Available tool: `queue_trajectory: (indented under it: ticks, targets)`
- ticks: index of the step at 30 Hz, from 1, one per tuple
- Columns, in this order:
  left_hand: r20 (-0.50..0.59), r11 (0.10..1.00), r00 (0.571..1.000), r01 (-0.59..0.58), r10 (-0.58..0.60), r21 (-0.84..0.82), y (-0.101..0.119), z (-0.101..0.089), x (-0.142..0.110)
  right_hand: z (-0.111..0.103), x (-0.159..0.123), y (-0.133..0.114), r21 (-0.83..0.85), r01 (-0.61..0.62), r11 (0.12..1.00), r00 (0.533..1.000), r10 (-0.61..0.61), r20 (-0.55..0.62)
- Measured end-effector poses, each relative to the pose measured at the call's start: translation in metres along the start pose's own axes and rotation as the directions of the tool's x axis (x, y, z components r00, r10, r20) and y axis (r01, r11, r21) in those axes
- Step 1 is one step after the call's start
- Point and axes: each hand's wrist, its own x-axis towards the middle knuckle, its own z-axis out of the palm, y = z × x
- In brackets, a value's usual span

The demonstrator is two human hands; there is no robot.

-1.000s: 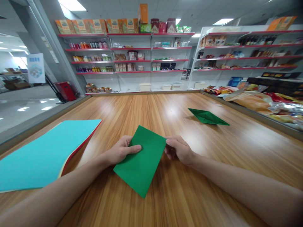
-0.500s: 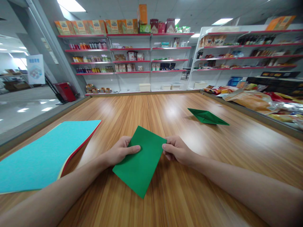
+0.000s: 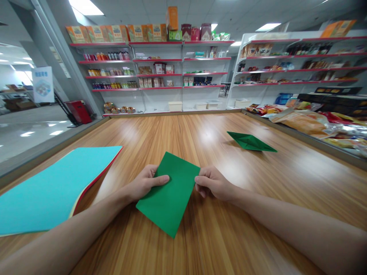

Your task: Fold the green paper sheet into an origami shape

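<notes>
A folded green paper sheet lies tilted on the wooden table right in front of me. My left hand pinches its left edge, thumb on top and fingers curled beneath. My right hand pinches the sheet's right corner with closed fingers. Farther back on the right rests a folded green paper boat, apart from both hands.
A stack of coloured paper with a turquoise sheet on top lies at the left. Snack packets line the table's right edge. Shop shelves with goods stand behind the table.
My right hand has slid slightly left along the sheet's right corner and the sheet has shifted a little with it. My left hand has stayed nearly still.
</notes>
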Motion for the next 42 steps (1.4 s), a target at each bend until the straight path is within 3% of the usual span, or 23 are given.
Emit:
queue_trajectory:
  ticks: [6,12,18,21,27,33,42]
  targets:
    - [0.002,1.000,1.000,0.002,-0.002,0.017,-0.001,-0.002,0.000,0.000,-0.003,-0.005,-0.131,0.032,0.991,0.999,-0.034,-0.010]
    - [-0.002,1.000,1.000,0.008,-0.008,0.017,0.001,0.000,0.000,-0.002,-0.004,-0.008,-0.105,-0.051,0.993,0.993,0.062,0.105]
    - [-0.002,1.000,1.000,0.008,-0.008,0.022,0.000,0.000,-0.001,-0.001,-0.005,-0.011,-0.219,0.052,0.974,0.996,-0.034,0.085]
    - [-0.009,1.000,1.000,0.008,-0.008,0.027,0.000,0.000,0.000,-0.001,-0.005,-0.010,-0.185,0.048,0.982,0.995,-0.031,0.091]
    - [-0.017,0.999,1.000,0.006,-0.005,0.042,0.002,0.002,0.001,-0.003,-0.007,-0.010,-0.088,-0.093,0.992,0.976,0.108,0.187]
    - [0.001,0.999,1.000,-0.001,0.001,0.045,0.001,0.003,0.000,-0.002,-0.008,-0.012,-0.172,-0.041,0.984,0.984,0.070,0.163]
    - [-0.011,0.998,1.000,-0.007,0.008,0.062,-0.002,0.001,0.001,0.002,-0.009,-0.014,-0.110,-0.069,0.991,0.965,0.095,0.246]
